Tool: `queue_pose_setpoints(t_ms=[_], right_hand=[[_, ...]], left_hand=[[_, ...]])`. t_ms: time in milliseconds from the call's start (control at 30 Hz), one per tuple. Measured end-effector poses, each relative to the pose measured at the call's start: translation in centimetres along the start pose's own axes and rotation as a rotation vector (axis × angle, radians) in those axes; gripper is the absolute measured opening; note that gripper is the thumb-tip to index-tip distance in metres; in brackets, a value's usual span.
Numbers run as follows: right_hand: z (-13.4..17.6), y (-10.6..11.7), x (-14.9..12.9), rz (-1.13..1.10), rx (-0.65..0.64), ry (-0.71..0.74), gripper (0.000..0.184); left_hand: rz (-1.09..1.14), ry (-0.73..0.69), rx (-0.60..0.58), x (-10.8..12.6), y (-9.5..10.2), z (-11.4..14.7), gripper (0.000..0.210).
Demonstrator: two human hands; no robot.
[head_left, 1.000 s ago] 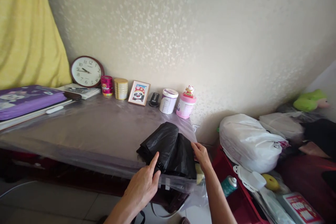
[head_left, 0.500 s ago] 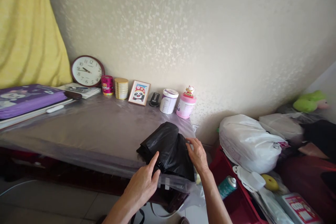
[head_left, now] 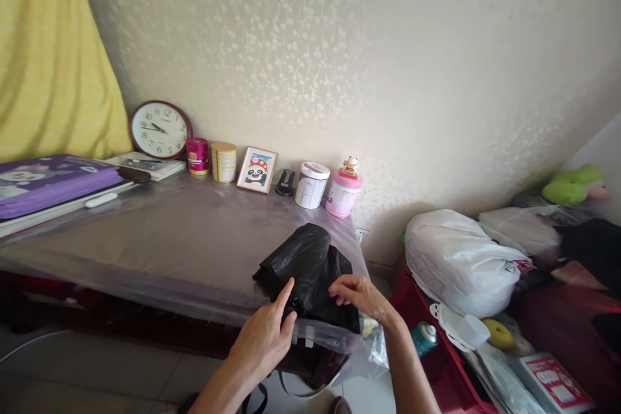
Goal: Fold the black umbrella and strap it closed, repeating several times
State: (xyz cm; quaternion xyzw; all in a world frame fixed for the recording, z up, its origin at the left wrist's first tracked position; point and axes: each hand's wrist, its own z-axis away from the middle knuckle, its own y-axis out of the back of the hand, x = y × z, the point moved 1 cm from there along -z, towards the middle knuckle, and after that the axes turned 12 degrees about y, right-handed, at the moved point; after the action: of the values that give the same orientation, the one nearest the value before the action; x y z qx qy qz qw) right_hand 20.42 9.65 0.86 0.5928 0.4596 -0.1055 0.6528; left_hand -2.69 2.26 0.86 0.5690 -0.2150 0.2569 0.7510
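Note:
A loosely folded black umbrella (head_left: 303, 259) lies near the front right corner of the table, its fabric bunched with a flap spread to the right. My left hand (head_left: 269, 336) is closed around its dark end at the table's edge, index finger stretched along the fabric and thumb below. Over the right flap, my right hand (head_left: 356, 294) has its fingers bent together, with the fingertips against the black fabric. How much cloth lies between those fingertips is hard to see.
Along the wall stand a clock (head_left: 162, 130), tins, a framed panda picture (head_left: 257, 170), a white canister (head_left: 312, 185) and a pink canister (head_left: 343, 194) topped by a figurine. Right of the table is a red bin (head_left: 436, 369) with a white bag (head_left: 460, 265) and a spray can (head_left: 425, 337).
My right hand has moved left from the flap's outer edge onto the fabric, and its fingers have curled in. My left hand and the umbrella stay about where they were.

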Motion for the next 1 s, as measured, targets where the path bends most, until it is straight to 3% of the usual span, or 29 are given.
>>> queue_pose_setpoints(t_ms=[133,200,333,500,767,1000], right_hand=[[0.4,1.4,2.2,0.312,0.402,-0.207,0.025],[0.4,1.7,3.2,0.369,0.492,-0.275,0.023],[0.0,1.3,4.1,0.196,0.51,-0.363,0.032],[-0.5,0.4,3.8,0.061,0.547,-0.343,0.041],[-1.1,-0.3,2.0,-0.621,0.564,-0.251,0.03],[-4.3,0.5,-0.9,-0.633,0.612,-0.169,0.032]], left_hand=[[0.013,-0.006,0.001,0.0,0.0,0.0,0.056],[0.013,-0.013,0.007,-0.1,-0.2,0.0,0.056],[-0.004,-0.028,0.033,-0.3,-0.4,-0.2,0.056],[-0.037,-0.025,0.044,-0.5,-0.7,-0.5,0.056],[-0.039,-0.053,0.061,-0.3,-0.6,-0.3,0.056],[0.092,-0.074,0.054,-0.4,-0.1,0.0,0.055]])
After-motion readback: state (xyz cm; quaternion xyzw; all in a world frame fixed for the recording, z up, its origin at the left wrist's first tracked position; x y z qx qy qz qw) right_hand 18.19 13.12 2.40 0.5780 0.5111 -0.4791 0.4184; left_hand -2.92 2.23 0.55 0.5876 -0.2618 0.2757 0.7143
